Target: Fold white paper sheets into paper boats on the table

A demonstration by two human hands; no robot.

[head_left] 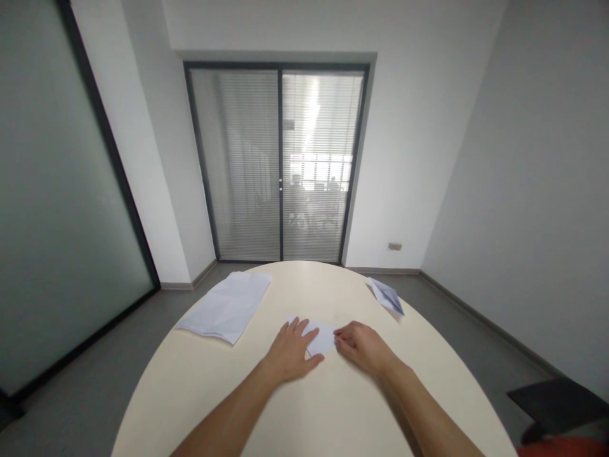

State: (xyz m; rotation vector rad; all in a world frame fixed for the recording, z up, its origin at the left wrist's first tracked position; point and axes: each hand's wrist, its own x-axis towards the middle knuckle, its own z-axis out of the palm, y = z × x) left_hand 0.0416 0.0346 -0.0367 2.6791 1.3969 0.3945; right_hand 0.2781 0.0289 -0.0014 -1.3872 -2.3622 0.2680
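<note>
A small piece of folded white paper (pixel 322 340) lies on the table in front of me, between my two hands. My left hand (pixel 294 350) rests flat over its left part, fingers spread, covering some of it. With thumb and fingertips pressed together, my right hand (pixel 359 344) pinches the paper's right edge. Farther off to the right sits a folded paper piece (pixel 386 296) with raised, creased sides, near the table's rim. At the left lies a stack of white paper sheets (pixel 231 306).
The pale round-edged table (pixel 304 412) spans the space before me. Beyond it stand a glass door with blinds (pixel 280 165) and white walls. A frosted glass panel (pixel 61 209) is at the left. A dark chair part (pixel 561 403) shows at the lower right.
</note>
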